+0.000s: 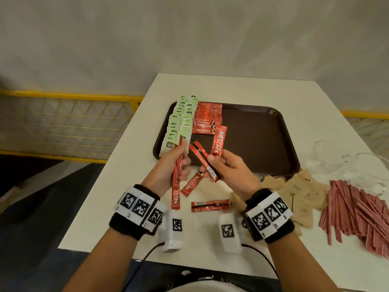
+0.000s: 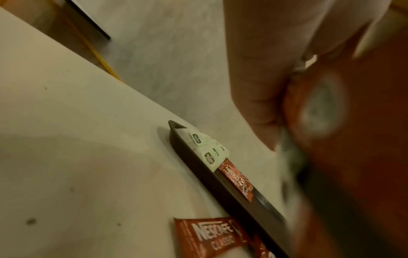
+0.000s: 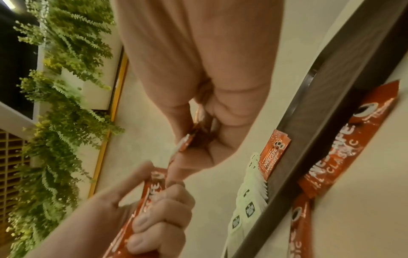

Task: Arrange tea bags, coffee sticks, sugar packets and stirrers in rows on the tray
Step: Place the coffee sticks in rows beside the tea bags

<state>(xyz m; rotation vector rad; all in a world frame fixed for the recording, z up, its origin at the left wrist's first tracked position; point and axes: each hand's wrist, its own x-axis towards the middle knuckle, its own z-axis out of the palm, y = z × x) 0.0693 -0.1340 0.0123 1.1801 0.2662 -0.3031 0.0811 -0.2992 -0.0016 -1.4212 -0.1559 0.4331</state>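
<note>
A brown tray (image 1: 263,148) holds rows of green tea bags (image 1: 179,123) on its left and red coffee sticks (image 1: 207,119) beside them. My left hand (image 1: 182,161) grips a few coffee sticks (image 1: 175,186) that stand nearly upright above the table's front. My right hand (image 1: 212,165) pinches two more coffee sticks (image 1: 202,157), slanted toward the left hand. One stick (image 1: 219,142) lies slantwise at the end of the red row. In the right wrist view, the right fingers (image 3: 198,87) close on the sticks (image 3: 187,141), just above the left hand (image 3: 154,218).
Loose coffee sticks (image 1: 192,184) and a pair (image 1: 210,205) lie on the white table in front of the tray. Brown sugar packets (image 1: 299,192) and a heap of striped stirrers (image 1: 357,211) sit at the right, with glass bowls (image 1: 357,169) behind. The tray's right half is bare.
</note>
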